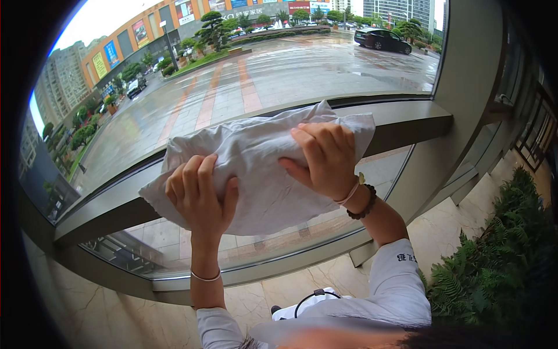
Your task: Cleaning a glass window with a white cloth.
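Note:
A white cloth (261,183) lies spread over the horizontal metal rail (405,122) of a large window, its lower part hanging down in front of the lower glass pane. On the cloth's left part rests my left hand (200,192), fingers bent over it and thumb pointing up. My right hand (324,159) grips the cloth's right part from above, fingers curled and thumb against the fabric. Both hands press or hold the cloth at the rail. The cloth is wrinkled between them, with a corner sticking up beyond the rail. What lies beneath it is hidden.
A thick window post (462,78) rises at the right. Green fern-like plants (488,266) stand at the lower right, beside a marble-patterned floor (261,296). Beyond the glass are wet paving (296,65), trees, a dark car (382,40) and buildings.

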`<state>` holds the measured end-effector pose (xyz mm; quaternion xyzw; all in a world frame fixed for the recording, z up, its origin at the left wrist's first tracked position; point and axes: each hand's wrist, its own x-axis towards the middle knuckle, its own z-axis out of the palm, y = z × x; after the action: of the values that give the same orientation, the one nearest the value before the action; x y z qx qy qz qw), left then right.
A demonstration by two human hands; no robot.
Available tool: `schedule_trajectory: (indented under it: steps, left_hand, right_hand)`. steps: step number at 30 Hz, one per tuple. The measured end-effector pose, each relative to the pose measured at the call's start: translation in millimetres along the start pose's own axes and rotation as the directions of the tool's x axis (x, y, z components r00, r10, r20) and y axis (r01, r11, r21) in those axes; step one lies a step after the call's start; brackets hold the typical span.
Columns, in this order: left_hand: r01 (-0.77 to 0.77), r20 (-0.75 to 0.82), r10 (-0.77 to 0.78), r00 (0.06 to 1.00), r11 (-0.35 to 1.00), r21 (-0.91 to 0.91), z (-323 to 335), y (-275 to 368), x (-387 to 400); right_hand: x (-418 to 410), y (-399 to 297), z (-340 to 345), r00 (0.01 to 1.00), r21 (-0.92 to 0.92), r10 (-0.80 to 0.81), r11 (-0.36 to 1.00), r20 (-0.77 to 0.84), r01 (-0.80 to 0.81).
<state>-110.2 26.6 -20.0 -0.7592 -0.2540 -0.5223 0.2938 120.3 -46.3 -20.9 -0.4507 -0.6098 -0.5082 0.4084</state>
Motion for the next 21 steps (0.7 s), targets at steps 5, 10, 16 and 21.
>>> schedule_trajectory:
  steps: [5, 10, 16, 21]
  left_hand:
    - [-0.026, -0.016, 0.026, 1.0, 1.0, -0.016, 23.7, 60.7, 17.2]
    - [-0.047, -0.026, 0.046, 0.999, 0.998, -0.034, 42.9, 110.4, 30.5]
    - [-0.074, -0.012, 0.074, 0.997, 0.989, -0.126, 67.6, 163.9, 50.0]
    - [-0.076, -0.033, 0.072, 0.997, 0.987, -0.139, 82.3, 191.0, 55.8]
  right_hand:
    - [-19.6, 64.0, -27.5, 0.999, -0.011, -0.038, 0.999, 0.005, 0.038]
    - [-36.7, 115.9, -52.7, 0.999, -0.02, -0.044, 0.999, 0.01, 0.044]
    - [-55.3, 173.7, -79.2, 1.0, -0.042, -0.029, 0.999, 0.009, 0.03]
    - [-67.3, 202.5, -90.6, 1.0, -0.033, -0.012, 0.999, 0.012, 0.012]
